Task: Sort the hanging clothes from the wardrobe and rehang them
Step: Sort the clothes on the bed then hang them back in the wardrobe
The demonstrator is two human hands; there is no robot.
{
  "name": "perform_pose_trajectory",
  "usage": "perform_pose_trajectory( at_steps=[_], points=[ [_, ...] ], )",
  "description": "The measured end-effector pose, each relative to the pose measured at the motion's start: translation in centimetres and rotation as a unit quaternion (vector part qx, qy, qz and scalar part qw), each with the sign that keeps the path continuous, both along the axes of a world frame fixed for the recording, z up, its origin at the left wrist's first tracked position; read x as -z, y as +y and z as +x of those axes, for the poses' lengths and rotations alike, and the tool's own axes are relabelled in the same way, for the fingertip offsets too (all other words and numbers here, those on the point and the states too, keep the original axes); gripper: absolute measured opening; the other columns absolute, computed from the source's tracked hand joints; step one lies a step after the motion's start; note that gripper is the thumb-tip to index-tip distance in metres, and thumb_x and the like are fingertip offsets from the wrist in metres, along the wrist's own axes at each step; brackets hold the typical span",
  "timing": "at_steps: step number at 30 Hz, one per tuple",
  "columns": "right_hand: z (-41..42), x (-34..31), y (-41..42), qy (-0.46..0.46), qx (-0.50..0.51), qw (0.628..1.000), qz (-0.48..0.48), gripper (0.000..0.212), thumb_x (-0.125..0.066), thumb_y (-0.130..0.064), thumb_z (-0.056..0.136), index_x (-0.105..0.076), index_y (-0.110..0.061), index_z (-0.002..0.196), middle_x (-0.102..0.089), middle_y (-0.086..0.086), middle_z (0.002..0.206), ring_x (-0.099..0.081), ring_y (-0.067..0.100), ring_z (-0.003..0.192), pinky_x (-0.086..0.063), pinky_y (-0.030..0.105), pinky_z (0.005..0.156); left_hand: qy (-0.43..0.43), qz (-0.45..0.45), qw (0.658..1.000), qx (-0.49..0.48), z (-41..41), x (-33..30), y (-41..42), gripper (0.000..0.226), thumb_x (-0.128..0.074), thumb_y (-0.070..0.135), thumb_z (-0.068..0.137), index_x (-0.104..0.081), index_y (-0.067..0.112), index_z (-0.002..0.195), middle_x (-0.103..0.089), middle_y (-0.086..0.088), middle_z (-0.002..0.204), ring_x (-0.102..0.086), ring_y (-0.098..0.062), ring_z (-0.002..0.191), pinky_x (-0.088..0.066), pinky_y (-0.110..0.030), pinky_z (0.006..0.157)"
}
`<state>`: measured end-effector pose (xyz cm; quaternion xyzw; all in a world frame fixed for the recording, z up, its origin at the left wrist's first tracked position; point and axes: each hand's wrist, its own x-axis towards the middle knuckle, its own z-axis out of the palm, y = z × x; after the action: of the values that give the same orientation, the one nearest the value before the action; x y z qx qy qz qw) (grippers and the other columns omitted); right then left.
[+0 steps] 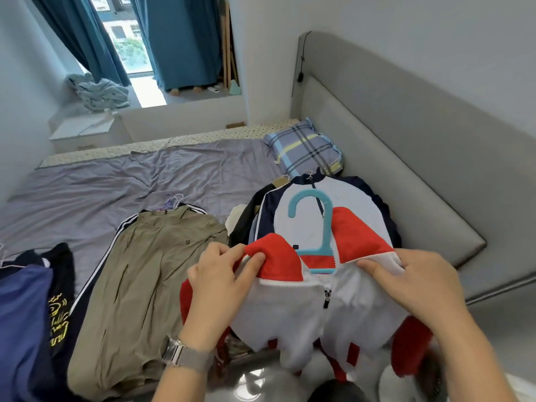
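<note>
A person's hands are working a white and red jacket (293, 303) at the near edge of the bed (145, 175): the left hand (220, 282) is pinching one red collar flap, the right hand (417, 282) is gripping the other side of the neckline, fingers curled into the fabric, apparently spreading the collar so the garment is sitting squarely on the blue hanger (316, 227), whose hook is rising from the open neck; the hanger's arms are lying hidden inside the jacket and its hem is dropping out of sight below. To the left, a khaki jacket (145, 271) is lying flat on the sheet, with dark clothes (32, 300) cut off by the frame's edge beyond it. Behind the hanger, a navy and white jacket (342, 204) is topping a pile toward the headboard (406, 140), seemingly sorted groups; what lies under it is hard to make out. A plaid pillow (304, 149) is resting at the far corner
</note>
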<state>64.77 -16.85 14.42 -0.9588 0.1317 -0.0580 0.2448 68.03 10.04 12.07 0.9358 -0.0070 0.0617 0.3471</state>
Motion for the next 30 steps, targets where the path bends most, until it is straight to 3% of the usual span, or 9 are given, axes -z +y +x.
perform_pose_trajectory(
  at_steps=[5,9,11,14,16,20,24,27,30],
  points=[
    [0.2,-0.7,1.5,0.013,-0.043,0.996,-0.080,0.046,-0.040,-0.074,0.077,-0.070,-0.040,0.084,-0.067,-0.011,0.086,-0.059,0.018,0.089,-0.036,0.028,0.063,-0.052,-0.047,0.996,-0.049,1.3,-0.2,-0.6,0.024,-0.055,0.051,0.086,-0.063,0.030,0.077,-0.055,0.007,0.103,-0.049,-0.017,0.101,-0.035,-0.039,0.093],
    [0.3,0.0,2.4,0.032,-0.006,0.999,-0.032,0.059,-0.042,-0.074,0.078,-0.064,-0.021,0.066,-0.058,-0.006,0.067,-0.053,0.022,0.074,-0.040,0.031,0.061,-0.121,-0.104,0.986,-0.054,2.5,-2.1,-1.5,0.020,-0.058,0.042,0.087,-0.073,0.030,0.086,-0.067,0.012,0.085,-0.060,-0.010,0.084,-0.047,-0.036,0.081],
    [0.4,0.4,3.0,0.039,-0.004,0.999,-0.019,0.060,-0.046,-0.071,0.079,-0.057,-0.015,0.060,-0.056,-0.006,0.063,-0.051,0.022,0.069,-0.036,0.031,0.058,-0.102,-0.176,0.979,-0.023,2.9,-2.9,-2.9,0.015,-0.061,0.032,0.089,-0.073,0.024,0.085,-0.068,0.011,0.077,-0.061,-0.004,0.075,-0.048,-0.026,0.075],
    [0.7,1.0,3.4,0.035,-0.009,0.999,0.024,0.062,-0.050,-0.068,0.079,-0.040,-0.015,0.049,-0.052,-0.004,0.054,-0.049,0.015,0.057,-0.030,0.030,0.050,-0.016,-0.303,0.953,0.025,3.2,-2.9,-5.5,0.012,-0.058,0.023,0.091,-0.070,0.023,0.096,-0.071,0.006,0.089,-0.066,-0.008,0.086,-0.051,-0.021,0.077],
    [1.1,1.5,2.8,0.038,-0.007,0.998,0.053,0.063,-0.052,-0.067,0.079,-0.033,-0.016,0.047,-0.044,-0.003,0.048,-0.046,0.014,0.052,-0.028,0.030,0.048,0.009,-0.331,0.941,0.073,3.1,-2.1,-6.9,0.019,-0.058,0.015,0.092,-0.067,0.020,0.108,-0.070,0.009,0.097,-0.065,-0.005,0.092,-0.050,-0.015,0.077],
    [2.8,2.6,-0.5,0.059,0.025,0.994,0.087,0.061,-0.051,-0.070,0.078,-0.044,-0.016,0.049,-0.051,-0.003,0.052,-0.053,0.018,0.059,-0.037,0.030,0.053,0.004,-0.396,0.914,0.091,2.6,0.1,-9.0,0.027,-0.062,0.002,0.087,-0.063,0.016,0.111,-0.069,0.006,0.105,-0.065,-0.006,0.101,-0.050,-0.016,0.084],
    [5.4,2.9,-4.6,0.053,0.052,0.985,0.154,0.056,-0.055,-0.066,0.078,-0.054,-0.015,0.054,-0.060,0.002,0.059,-0.057,0.021,0.064,-0.043,0.032,0.058,-0.076,-0.273,0.957,-0.054,2.3,3.5,-11.8,0.020,-0.072,0.012,0.080,-0.061,0.026,0.091,-0.066,0.008,0.088,-0.063,-0.004,0.083,-0.051,-0.021,0.076],
    [8.0,2.7,-6.9,0.060,0.043,0.979,0.192,0.056,-0.058,-0.061,0.080,-0.059,-0.010,0.057,-0.063,0.005,0.060,-0.059,0.021,0.064,-0.044,0.032,0.059,0.033,-0.137,0.990,-0.025,3.7,4.9,-15.1,0.032,-0.071,0.049,0.074,-0.052,0.034,0.094,-0.057,0.016,0.092,-0.056,0.001,0.087,-0.045,-0.017,0.076],
    [10.3,2.6,-8.4,0.070,0.026,0.975,0.209,0.060,-0.059,-0.060,0.079,-0.060,-0.004,0.058,-0.062,0.009,0.059,-0.059,0.023,0.061,-0.045,0.033,0.059,0.030,-0.047,0.998,-0.013,6.5,5.5,-18.1,0.030,-0.059,0.053,0.083,-0.048,0.030,0.099,-0.055,0.015,0.093,-0.054,-0.003,0.086,-0.045,-0.022,0.075]
  ],
)
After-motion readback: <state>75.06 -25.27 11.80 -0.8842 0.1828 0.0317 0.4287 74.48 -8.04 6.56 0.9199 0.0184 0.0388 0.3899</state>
